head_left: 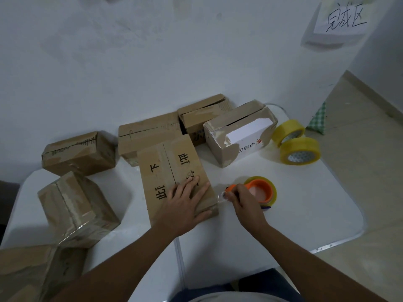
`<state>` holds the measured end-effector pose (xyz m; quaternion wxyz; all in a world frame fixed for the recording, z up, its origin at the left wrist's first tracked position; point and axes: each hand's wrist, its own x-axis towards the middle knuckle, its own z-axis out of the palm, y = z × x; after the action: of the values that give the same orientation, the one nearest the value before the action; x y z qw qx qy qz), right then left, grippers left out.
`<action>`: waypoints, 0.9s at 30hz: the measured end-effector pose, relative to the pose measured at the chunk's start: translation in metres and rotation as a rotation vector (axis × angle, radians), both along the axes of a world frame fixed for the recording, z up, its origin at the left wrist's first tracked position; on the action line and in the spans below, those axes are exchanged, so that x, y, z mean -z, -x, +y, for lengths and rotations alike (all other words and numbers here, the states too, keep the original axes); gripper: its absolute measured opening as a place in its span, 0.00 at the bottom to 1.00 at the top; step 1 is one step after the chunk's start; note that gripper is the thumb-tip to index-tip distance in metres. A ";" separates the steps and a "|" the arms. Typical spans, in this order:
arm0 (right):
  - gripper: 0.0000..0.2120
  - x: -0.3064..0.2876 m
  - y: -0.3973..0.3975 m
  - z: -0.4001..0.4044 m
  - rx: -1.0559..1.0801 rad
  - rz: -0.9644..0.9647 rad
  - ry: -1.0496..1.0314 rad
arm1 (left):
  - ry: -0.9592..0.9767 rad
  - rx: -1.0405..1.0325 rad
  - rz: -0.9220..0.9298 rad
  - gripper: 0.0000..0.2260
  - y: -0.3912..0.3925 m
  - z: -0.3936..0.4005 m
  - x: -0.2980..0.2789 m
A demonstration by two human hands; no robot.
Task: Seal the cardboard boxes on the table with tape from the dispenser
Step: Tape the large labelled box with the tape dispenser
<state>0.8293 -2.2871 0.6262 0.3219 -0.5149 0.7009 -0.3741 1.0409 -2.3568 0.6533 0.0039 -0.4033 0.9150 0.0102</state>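
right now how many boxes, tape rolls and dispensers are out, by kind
cardboard boxes: 7, including the box the left hand presses and a white-sided one
spare yellow tape rolls: 2
orange tape dispenser: 1, held by the right hand
total: 10

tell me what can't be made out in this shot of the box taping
- Head view: the dispenser handle and cutter are hidden by the right hand gripping it.
- The seam of the box disappears under the left hand.
- The bottom-left carton is cut off by the frame edge.
- The tape strip by the box corner is too clear and blurred to trace.
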 end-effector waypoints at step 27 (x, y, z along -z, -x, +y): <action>0.23 -0.017 -0.011 -0.005 -0.407 0.105 -0.090 | 0.011 0.027 -0.007 0.34 -0.002 0.000 0.004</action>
<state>0.8400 -2.2919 0.6431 0.3764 -0.6497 0.6143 -0.2425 1.0426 -2.3572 0.6490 0.0050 -0.3908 0.9205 0.0038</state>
